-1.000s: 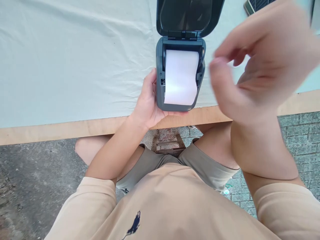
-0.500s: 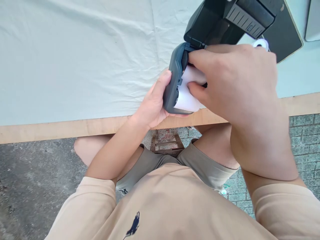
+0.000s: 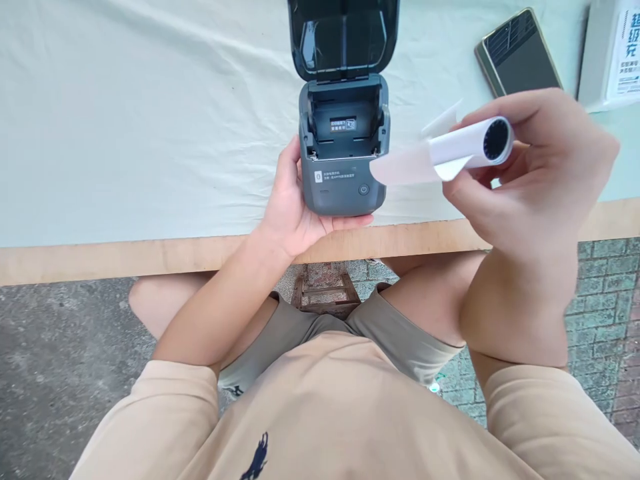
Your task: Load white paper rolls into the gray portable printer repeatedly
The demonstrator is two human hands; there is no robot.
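Observation:
A dark grey label printer [image 3: 345, 187] rests in my left hand [image 3: 293, 207], which wraps round its left side and underside near the table edge. Its lid [image 3: 345, 40] stands raised, and the paper bay [image 3: 345, 113] inside holds no roll. To the right of the printer, my right hand [image 3: 535, 167] grips a white paper roll [image 3: 457, 143] between thumb and fingers. The roll's dark hollow core faces right, and a loose paper end reaches left, overlapping the printer's right edge in view.
A phone [image 3: 523, 57] lies at the upper right on the white tablecloth [image 3: 150, 120]. Beside it sits a white box [image 3: 610, 60] with printed characters. The table's wooden edge [image 3: 125, 257] runs just in front of my legs.
The paper roll has come out of the printer and moved right in my right hand. My left hand has turned the printer so that its bay and front panel face me.

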